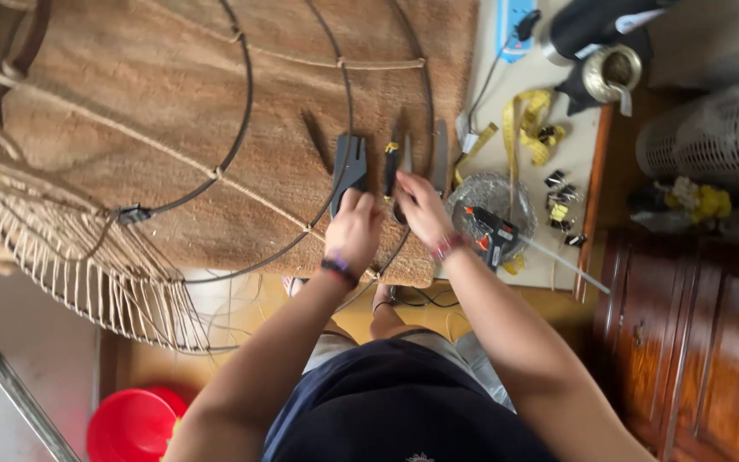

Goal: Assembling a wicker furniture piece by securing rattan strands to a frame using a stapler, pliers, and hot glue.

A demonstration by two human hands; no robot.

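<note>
1. The left hand (354, 229) is curled closed around the handle end of a dark flat tool (349, 168) that lies on the burlap-covered surface (156, 94).
2. The right hand (421, 210) reaches to a yellow-and-black handled tool (392, 168) just beside the dark one. Its fingers are bent over the handle end, but I cannot tell whether they actually grip it.
3. Both tools lie inside the curved rods of a dark wire frame (245, 103). The frame rests on the burlap and is partly wrapped with pale cord (87, 257) at its left end.
4. Just right of the right wrist, a black and orange glue gun (491, 229) rests at a foil dish (489, 195).
5. Beyond that are a yellow tape measure (530, 120) and a scatter of binder clips (559, 205).
6. A red bucket (134, 423) stands on the floor, lower left.
</note>
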